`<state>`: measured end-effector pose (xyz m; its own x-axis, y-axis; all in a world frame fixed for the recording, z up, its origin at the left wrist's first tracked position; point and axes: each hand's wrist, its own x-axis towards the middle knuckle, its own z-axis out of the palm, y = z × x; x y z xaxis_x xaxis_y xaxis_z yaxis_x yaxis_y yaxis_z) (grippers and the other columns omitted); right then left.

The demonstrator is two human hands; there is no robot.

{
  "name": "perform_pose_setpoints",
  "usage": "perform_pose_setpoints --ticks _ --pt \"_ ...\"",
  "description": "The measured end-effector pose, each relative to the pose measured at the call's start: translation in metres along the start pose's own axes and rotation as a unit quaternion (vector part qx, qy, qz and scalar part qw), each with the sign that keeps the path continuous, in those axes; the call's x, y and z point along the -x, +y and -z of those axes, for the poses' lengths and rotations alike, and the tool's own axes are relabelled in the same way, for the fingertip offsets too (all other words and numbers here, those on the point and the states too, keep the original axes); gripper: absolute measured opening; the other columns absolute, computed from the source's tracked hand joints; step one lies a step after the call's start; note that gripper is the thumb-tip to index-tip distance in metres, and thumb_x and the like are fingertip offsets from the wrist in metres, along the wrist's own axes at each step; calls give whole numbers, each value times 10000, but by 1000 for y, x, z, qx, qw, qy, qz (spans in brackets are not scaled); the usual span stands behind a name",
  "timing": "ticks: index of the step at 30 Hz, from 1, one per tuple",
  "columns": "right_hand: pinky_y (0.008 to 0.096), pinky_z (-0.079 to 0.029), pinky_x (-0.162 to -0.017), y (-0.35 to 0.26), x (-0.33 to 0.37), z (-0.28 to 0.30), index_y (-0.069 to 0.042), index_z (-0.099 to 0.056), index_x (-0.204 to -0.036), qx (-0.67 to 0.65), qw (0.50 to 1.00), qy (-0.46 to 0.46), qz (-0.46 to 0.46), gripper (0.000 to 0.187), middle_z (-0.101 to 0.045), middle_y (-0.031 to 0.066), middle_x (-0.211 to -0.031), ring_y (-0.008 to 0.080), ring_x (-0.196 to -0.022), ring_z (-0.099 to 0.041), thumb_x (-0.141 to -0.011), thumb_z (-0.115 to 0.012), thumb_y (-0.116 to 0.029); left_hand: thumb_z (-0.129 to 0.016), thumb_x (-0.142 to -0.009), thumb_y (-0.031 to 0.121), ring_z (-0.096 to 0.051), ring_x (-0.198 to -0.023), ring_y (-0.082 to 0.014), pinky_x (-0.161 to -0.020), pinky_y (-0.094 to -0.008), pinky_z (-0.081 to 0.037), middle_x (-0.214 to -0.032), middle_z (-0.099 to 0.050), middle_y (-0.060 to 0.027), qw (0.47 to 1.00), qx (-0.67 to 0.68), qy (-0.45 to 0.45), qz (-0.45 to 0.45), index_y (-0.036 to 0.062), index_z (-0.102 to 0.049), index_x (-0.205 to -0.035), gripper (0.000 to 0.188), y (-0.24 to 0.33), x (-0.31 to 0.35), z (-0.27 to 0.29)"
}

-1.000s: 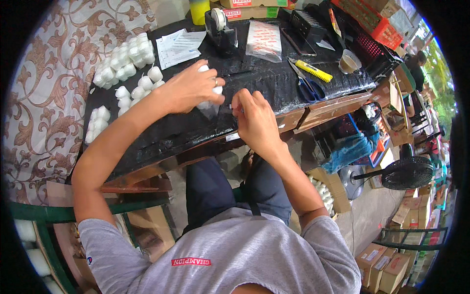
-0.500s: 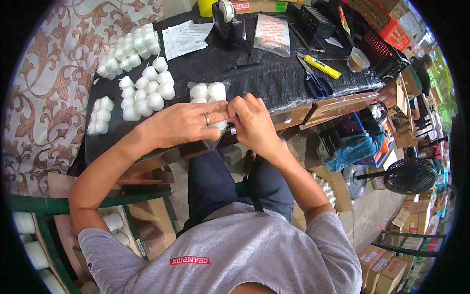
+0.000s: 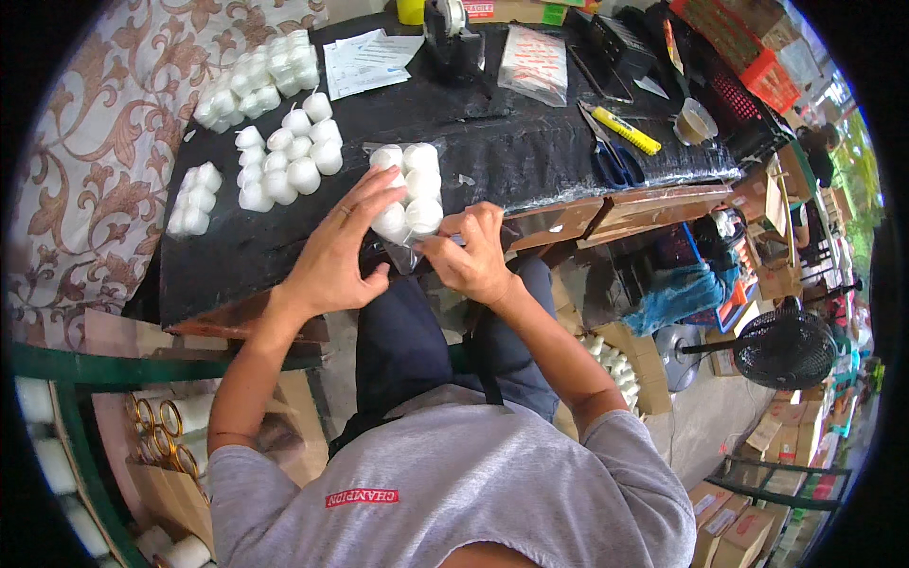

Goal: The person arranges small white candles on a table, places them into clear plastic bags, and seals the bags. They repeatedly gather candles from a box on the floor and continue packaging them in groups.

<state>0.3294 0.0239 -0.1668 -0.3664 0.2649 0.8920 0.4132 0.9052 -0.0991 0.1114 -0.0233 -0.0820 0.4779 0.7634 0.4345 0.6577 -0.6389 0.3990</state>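
Observation:
A clear plastic bag (image 3: 404, 254) with several white votive candles (image 3: 423, 184) in two rows lies at the table's near edge. My left hand (image 3: 333, 248) rests against the bag's left side, its fingers stretched over the candles and its thumb apart. At the bag's lower right corner my right hand (image 3: 471, 248) is closed, fingers curled in a pinch on the plastic. Loose white candles with wicks (image 3: 290, 156) stand in a cluster to the left. Beyond them is a group of wrapped candles (image 3: 260, 80), and a smaller wrapped pack (image 3: 196, 199) lies at the far left.
The black-covered table (image 3: 511, 151) carries paper sheets (image 3: 371, 64), a tape dispenser (image 3: 453, 43), a packet (image 3: 533, 64), scissors (image 3: 615, 156) and a yellow cutter (image 3: 627, 131). A standing fan (image 3: 784, 347) and cardboard boxes (image 3: 739, 535) are at the right. Another person (image 3: 696, 275) is beyond the table.
My left hand has come off the top of the bag, opened and moved to its left side, uncovering the candles. The right hand has shifted down to the bag's near corner.

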Motion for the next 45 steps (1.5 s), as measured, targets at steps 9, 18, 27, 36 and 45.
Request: perform_pose_setpoints --ticks 9,18,27,36,45 --pt "323 -443 -717 -9 -3 3 -88 -667 -847 -269 945 70 -173 240 -559 60 -878 205 -792 -551 -705 -822 27 -794 -776 92 -503 -1348 -349 -1093 -445 -453 -1411 -588 -60 982 -27 178 -58 134 -645 -1281 528 -4 11 -42" --pt "334 -437 -774 -6 -5 15 -137 -765 -871 -284 939 -1 -195 238 -469 46 -874 222 -892 -493 -688 -775 15 -736 -838 61 -497 -1346 -406 -1071 -449 -470 -1329 -659 -61 981 24 175 -84 91 -721 -1000 166 -3 12 -43" --pt "310 -428 -719 6 -14 36 -134 -781 -884 -279 940 -114 -160 205 -454 34 -871 197 -857 -481 -719 -760 -14 -798 -768 78 -491 -1348 -427 -1032 -423 -491 -1305 -672 -53 984 21 163 -70 63 -640 -695 174 5 12 -38" --pt "267 -510 -771 212 -160 6 29 -692 -991 -90 952 29 -291 131 -726 50 -921 117 -818 -652 -897 -662 -56 -830 -728 2 -528 -1313 -444 -1038 -438 -497 -1275 -684 -94 971 20 233 -50 44 -453 -605 399 5 5 -53" --pt "297 -585 -644 265 -208 -53 12 -592 -945 -333 822 -8 -462 100 -699 120 -845 193 -722 -702 -895 -676 -8 -835 -756 11 -514 -1313 -482 -1092 -503 -432 -1225 -693 -191 961 85 253 -67 68 -500 -1009 423 -2 7 -61"
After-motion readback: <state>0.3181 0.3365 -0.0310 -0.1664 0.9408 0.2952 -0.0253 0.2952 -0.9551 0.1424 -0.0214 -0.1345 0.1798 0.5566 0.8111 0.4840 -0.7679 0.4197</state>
